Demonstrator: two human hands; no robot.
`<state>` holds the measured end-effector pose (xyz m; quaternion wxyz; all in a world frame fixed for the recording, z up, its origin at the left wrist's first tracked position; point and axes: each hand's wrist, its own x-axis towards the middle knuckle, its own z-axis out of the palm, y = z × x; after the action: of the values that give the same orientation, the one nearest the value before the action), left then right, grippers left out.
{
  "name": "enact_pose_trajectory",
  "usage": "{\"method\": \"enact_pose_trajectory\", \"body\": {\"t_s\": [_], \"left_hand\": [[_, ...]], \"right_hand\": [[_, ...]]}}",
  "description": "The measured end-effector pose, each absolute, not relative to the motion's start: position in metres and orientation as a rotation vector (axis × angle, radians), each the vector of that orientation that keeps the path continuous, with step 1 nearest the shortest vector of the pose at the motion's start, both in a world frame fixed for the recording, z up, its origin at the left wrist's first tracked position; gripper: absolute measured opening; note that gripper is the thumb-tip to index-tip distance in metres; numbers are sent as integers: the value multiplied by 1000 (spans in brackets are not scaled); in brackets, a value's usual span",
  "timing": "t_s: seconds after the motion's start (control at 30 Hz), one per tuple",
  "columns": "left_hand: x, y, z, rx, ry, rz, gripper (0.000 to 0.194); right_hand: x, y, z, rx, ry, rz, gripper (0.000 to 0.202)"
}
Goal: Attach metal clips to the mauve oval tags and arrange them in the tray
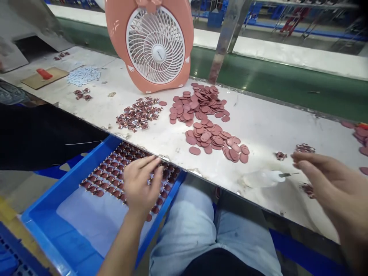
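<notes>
My left hand [142, 184] is over the blue tray [37, 222], thumb and fingers apart with nothing visible between them. Under it, rows of small brown bow-like pieces [106, 174] and flat ovals lie on a pale sheet [86, 214]. My right hand [333, 188] is at the table's right side, thumb and fingertips pinched together; what they hold, if anything, is hidden. Close to its fingertips lie small brown pieces [305, 147]. A translucent squeeze bottle [263, 179] with a thin needle tip lies beside them, pointing toward that hand.
Reddish-brown ovals [201, 101] are heaped mid-table, with a pile of brown bow-like pieces [139, 114] to their left. Behind stands an orange fan [158, 53]. Further left are light-blue pieces [83, 76] and a red object [44, 73] on a board. A metal post [222, 50] rises behind.
</notes>
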<state>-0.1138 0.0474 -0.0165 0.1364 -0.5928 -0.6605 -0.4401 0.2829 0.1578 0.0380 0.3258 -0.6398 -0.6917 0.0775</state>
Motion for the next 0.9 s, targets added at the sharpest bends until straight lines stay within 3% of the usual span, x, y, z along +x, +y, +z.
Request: {"method": "enact_pose_trajectory", "body": {"t_s": [0.13,0.2,0.27,0.33,0.47,0.57,0.73,0.9], "left_hand": [[-76,90,7,-2304,-1740,-882,47],[-73,95,8,-2450,-1709,-875,52],[-76,92,4,-2544,-1715,-1058,44],[-77,86,0,-2553,-1753,-1274,30],[-56,67,3,-2351,-1903,-1587,19],[-25,49,14,-2145,-2105,-1884,20],[10,21,31,-1543,-2740,-2873,19],[24,4,26,-1243,-2779,-3179,31]], "right_hand": [[264,113,16,-1468,-1826,427,37],[253,104,8,-1444,-1875,458,49],[242,104,5,-1460,-1912,477,57],[232,108,7,-1462,-1916,523,47],[219,113,13,-1385,-1820,692,33],[209,101,17,-1226,-1700,940,32],[185,74,32,-1030,-1524,1418,32],[174,65,38,-1018,-1298,1705,37]]}}
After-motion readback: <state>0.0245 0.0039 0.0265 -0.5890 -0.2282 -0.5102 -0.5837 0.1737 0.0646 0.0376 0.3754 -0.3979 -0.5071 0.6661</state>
